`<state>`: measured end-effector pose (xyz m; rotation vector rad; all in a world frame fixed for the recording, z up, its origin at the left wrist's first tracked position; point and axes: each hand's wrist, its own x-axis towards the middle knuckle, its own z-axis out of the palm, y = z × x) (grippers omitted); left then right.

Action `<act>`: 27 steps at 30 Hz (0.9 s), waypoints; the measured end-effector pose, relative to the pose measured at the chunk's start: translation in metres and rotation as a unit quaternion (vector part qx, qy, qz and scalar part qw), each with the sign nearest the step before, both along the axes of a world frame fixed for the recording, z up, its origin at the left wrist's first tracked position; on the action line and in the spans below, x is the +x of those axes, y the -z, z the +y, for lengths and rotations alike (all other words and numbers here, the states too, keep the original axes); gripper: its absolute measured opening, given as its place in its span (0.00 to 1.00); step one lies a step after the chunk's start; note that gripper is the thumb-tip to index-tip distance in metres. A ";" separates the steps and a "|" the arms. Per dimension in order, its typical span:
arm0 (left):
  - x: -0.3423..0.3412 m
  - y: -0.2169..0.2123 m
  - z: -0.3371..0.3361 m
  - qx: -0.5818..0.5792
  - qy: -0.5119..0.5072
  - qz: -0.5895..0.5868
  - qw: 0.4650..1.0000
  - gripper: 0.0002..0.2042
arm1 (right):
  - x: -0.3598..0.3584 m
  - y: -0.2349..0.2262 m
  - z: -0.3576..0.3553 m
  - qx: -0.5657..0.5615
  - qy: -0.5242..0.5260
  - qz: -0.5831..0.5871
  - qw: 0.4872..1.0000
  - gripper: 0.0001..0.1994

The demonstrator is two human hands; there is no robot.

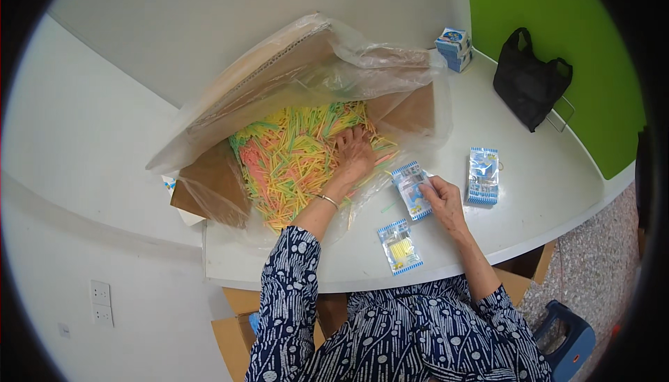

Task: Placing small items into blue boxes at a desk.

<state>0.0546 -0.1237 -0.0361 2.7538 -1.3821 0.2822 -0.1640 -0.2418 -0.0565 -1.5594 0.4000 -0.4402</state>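
A large cardboard box [411,109] lined with clear plastic holds a heap of thin sticks [296,152] in yellow, green, pink and orange. My left hand [354,153] reaches over its near right side, fingers bent down around some of the sticks; the fingertips are partly hidden among them. In my right hand [447,204], at the box's right front corner, is a small blue, white and silver packet [412,188], pinched at its right edge and tilted. Just below it on the table lies a similar packet [401,247], its clear window showing yellow sticks.
Further right, a stack of packets [483,175] lies on the white table [550,194]. Small blue and white boxes [454,49] stand at the back by the wall, with a black bag [531,79] to their right. A blue plastic stool [568,340] is at the lower right.
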 end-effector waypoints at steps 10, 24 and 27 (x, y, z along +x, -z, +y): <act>0.011 0.026 0.007 -0.033 0.034 -0.089 0.995 0.16 | 0.003 -0.001 -0.002 0.003 -0.005 -0.010 1.000 0.09; -0.009 -0.022 0.022 -0.406 -0.114 0.298 0.856 0.09 | 0.030 -0.010 0.022 0.364 0.002 -0.107 0.925 0.10; -0.018 -0.026 0.024 -0.542 -0.100 0.494 0.672 0.10 | 0.060 -0.015 0.042 0.483 0.028 -0.155 0.861 0.10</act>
